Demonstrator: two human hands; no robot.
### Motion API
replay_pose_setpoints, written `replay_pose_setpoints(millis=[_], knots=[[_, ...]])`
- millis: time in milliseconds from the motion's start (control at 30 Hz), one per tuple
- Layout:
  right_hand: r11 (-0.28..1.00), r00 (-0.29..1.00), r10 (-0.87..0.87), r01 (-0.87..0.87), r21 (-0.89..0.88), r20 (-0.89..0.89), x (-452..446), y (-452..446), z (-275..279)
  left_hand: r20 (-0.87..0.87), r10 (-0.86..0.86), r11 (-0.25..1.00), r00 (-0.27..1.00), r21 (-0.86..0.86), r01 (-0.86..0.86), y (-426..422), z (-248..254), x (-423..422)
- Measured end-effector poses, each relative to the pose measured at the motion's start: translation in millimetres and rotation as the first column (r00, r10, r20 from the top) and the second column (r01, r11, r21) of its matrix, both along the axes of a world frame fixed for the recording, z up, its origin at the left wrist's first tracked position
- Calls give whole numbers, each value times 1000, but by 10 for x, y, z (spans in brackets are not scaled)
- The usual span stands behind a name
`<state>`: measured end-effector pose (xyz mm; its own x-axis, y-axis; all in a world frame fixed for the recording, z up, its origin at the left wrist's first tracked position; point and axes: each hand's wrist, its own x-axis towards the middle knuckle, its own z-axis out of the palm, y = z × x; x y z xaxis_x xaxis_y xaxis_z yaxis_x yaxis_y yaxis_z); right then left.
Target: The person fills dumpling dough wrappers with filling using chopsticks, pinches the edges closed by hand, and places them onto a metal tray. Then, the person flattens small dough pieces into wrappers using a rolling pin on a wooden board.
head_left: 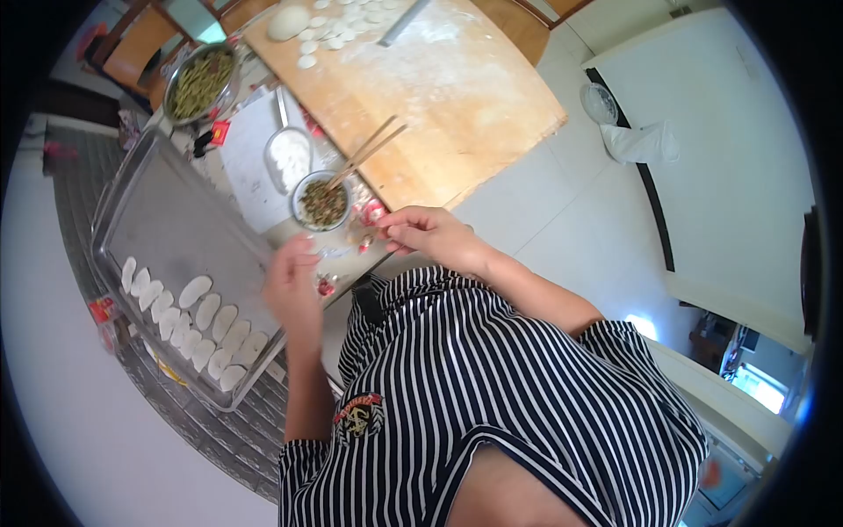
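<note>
My left hand (292,277), a little blurred, is raised beside the near right edge of a clear rectangular tray (198,202); its fingers look loosely spread and I see nothing in them. My right hand (435,237) hovers near the table edge in front of me, fingers loosely bent and apart, with no object showing in it. Along the near end of the tray lie two rows of pale filled dumplings (207,312). Just beyond my hands stands a small bowl of chopped green-brown filling (322,202), a pair of chopsticks (369,154) resting in it.
A floured wooden board (439,97) carries a dough ball (288,23), several round wrappers (351,19) and a grey rolling stick (404,22). A white scoop of flour (290,161) lies on paper. Farther left stands a metal bowl of greens (202,83). A white cabinet (720,132) is at right.
</note>
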<state>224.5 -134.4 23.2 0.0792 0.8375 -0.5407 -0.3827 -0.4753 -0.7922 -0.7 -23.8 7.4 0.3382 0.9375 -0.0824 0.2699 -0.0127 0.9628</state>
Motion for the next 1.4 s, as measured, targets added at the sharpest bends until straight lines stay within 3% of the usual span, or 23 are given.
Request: replay_pose_setpoints(millis=[100,133,167,233,267,333,400,467,533,733,900,1000,1067,1167,1300,1367,1400], knots=[[993,993,-118,118,-4,17,681,-548,18,-281,-365,920,888,37,390,-512,81,992],[978,977,-207,206,24,51,919,-733,50,-350,-426,851,834,158,501,-629,-7,1291],[955,952,-295,292,47,79,1144,-938,51,-381,-487,814,786,128,566,-728,-188,1539],[933,931,-359,360,5,72,1665,-1306,-44,-595,-435,811,676,67,581,-843,-397,2096],[906,904,-417,421,-38,90,1837,-1513,-86,-607,-437,805,664,64,589,-869,-588,2252],[891,891,-444,450,-56,95,2155,-1871,-135,-739,-233,835,632,181,519,-810,-1081,2489],[874,877,-464,476,-92,128,2433,-2142,-130,-779,-187,844,598,184,504,-802,-1371,2600],[871,874,-466,481,-99,141,2688,-2274,-119,-816,-140,858,561,183,480,-789,-1392,2742],[868,868,-473,488,-85,154,2945,-2325,-141,-897,-80,839,434,174,516,-837,-1335,2831],[907,899,-420,421,23,124,3996,-2029,-128,-957,-37,820,287,135,556,-886,-1195,3047],[971,920,-238,217,102,312,5113,-1581,64,-966,-73,895,247,46,443,-803,-1169,3283],[980,926,-195,193,39,323,5660,-1467,31,-979,-101,938,179,-34,346,-755,-1157,3462],[961,926,-232,266,-78,298,5972,-1431,-78,-983,-109,954,146,-62,292,-706,-1097,3580],[979,948,-149,181,-90,281,6390,-1416,-275,-977,-186,973,109,-167,160,-625,-1039,3764],[983,941,-44,101,-153,336,6949,-1308,-521,-962,-232,973,145,-230,33,-384,-1127,3866],[988,949,-9,58,-146,317,7245,-1199,-712,-917,-244,899,315,-336,-281,-298,-998,4131],[984,942,56,5,-179,330,7372,-1104,-760,-921,-236,892,310,-332,-306,-385,-1062,4231]])
